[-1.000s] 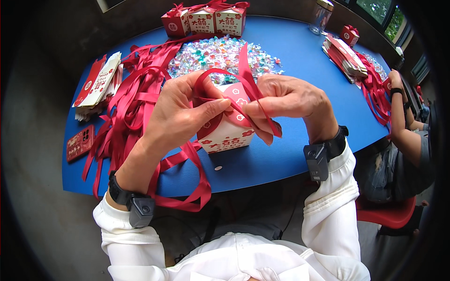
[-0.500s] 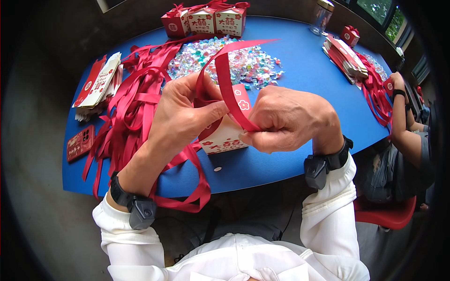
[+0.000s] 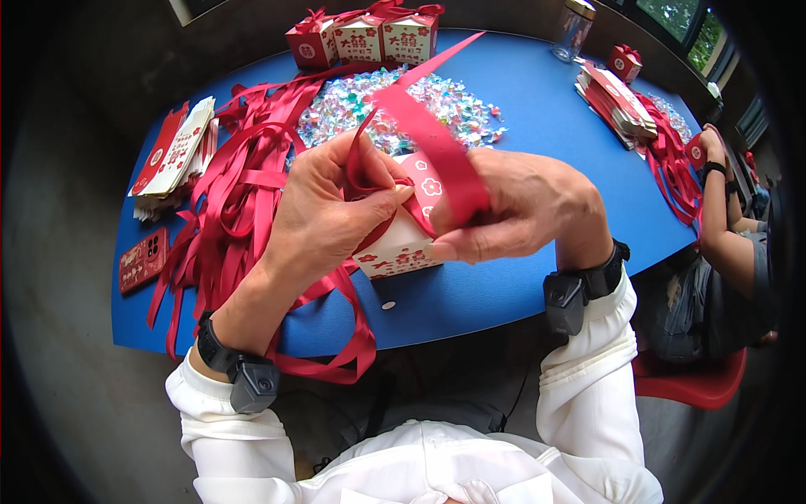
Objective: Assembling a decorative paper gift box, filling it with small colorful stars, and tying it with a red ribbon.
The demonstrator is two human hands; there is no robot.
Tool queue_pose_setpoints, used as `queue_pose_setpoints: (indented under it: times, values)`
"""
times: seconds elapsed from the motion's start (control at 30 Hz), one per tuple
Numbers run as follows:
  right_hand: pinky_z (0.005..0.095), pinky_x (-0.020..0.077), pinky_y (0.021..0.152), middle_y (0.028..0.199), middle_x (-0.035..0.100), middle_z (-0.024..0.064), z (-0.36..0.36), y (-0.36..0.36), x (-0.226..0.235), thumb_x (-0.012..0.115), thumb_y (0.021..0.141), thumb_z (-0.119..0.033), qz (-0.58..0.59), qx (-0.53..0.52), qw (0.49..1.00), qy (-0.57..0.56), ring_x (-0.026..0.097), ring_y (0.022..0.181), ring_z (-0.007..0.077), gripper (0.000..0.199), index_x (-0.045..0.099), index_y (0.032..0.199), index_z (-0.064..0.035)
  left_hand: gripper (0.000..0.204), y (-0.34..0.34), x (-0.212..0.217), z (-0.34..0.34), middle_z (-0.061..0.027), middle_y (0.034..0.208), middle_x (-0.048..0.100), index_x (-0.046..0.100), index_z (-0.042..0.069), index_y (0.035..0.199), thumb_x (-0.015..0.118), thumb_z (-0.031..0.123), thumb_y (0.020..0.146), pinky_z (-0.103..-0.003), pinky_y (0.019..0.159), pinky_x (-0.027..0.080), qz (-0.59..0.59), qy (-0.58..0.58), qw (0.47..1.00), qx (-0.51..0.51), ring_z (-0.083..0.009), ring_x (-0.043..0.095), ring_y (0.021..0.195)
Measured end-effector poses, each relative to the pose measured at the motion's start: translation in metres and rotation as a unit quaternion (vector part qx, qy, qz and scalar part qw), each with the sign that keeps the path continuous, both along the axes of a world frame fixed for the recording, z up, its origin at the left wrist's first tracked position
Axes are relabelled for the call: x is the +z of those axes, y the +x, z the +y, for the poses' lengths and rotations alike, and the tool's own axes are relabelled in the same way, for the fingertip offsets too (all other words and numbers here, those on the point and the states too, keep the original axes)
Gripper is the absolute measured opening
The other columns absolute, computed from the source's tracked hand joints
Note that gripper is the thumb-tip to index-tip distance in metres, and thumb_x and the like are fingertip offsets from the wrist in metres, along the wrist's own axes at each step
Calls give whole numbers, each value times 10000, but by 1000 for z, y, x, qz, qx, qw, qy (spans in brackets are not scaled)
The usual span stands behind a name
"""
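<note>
A small white and red gift box (image 3: 396,255) with flower prints stands near the table's front edge, partly hidden behind both hands. Above its left side, my left hand (image 3: 340,189) pinches a loop of red ribbon between thumb and fingers. My right hand (image 3: 512,206) is at the box's right, fingers curled by the same red ribbon (image 3: 428,134); a broad length of it passes over those fingers, slightly blurred. The ribbon's free end points up over the candy pile. How firmly the right fingers grip it is partly hidden.
Loose red ribbons (image 3: 243,202) heap at the left, beside folded box blanks (image 3: 180,155) and a phone (image 3: 143,261). Behind are wrapped candies (image 3: 344,105), tied boxes (image 3: 361,40) and a glass bottle (image 3: 574,32). Another person's arm (image 3: 726,227) is at the right by more blanks (image 3: 617,105).
My right hand has turned and opened slightly, and the ribbon now lies across its fingers instead of hanging down into its pinch. The left hand keeps its pinch at the box.
</note>
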State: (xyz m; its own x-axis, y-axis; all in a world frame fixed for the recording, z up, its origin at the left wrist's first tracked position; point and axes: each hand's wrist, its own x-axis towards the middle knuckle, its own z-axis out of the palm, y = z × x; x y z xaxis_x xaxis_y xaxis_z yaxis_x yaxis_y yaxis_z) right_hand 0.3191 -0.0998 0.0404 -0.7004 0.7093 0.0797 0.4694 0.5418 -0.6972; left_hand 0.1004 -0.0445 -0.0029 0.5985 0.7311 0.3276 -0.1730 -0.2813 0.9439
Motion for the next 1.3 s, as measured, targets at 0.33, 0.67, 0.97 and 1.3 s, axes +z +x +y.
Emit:
queue_pose_setpoints:
  times: [0.33,0.67,0.97,1.3]
  values:
    - [273,511,621,759,661,62,28,10,-14,811,855,-283,151,-208,966,-3,625,715,104,346,684,903,35,176,-2,-6,2,-28,912,659,593,39,875,686,-106,839,-214,755,494,21,101,995,2,-54,597,841]
    - [256,506,638,745,656,33,26,0,-23,774,853,-197,114,-160,979,49,618,692,115,201,734,967,-37,172,-2,-12,3,1,836,605,612,30,980,626,-91,859,-230,739,492,-11,126,992,14,-48,567,810]
    - [297,500,643,723,626,41,21,-11,-21,701,770,-166,87,-211,972,53,600,691,139,171,689,874,-31,250,1,-10,2,-28,905,681,621,-5,1094,624,-91,859,-220,793,512,58,204,974,84,-74,648,877]
    - [276,512,656,777,668,30,21,-6,-17,721,883,-213,145,-171,975,-9,614,728,105,216,710,932,-3,164,2,-13,5,-135,838,575,601,-22,927,697,7,797,-391,659,487,49,294,939,170,-294,617,738]
